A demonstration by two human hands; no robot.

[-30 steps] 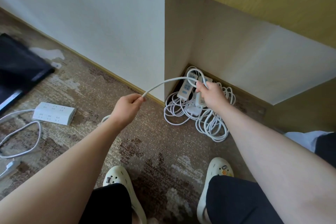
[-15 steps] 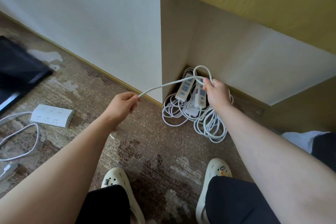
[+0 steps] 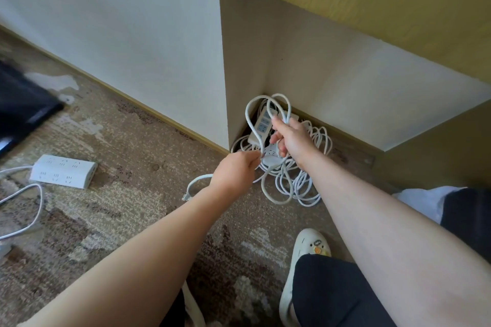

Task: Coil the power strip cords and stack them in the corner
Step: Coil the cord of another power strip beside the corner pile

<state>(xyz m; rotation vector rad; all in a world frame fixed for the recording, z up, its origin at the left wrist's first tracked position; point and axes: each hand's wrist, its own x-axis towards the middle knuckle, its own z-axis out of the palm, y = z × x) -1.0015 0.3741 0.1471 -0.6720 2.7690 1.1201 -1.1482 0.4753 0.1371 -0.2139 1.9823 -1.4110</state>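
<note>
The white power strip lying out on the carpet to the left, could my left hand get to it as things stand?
Probably, but not freely: the power strip lies in the open on the carpet with nothing over it, yet the left hand is pinching the cord and would have to let go first.

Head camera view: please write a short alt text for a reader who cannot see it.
A person's right hand holds loops of white cord above a pile of power strips in a wall corner, while the left hand pinches the same cord lower down. Another white power strip lies on the patterned carpet to the left.
</note>
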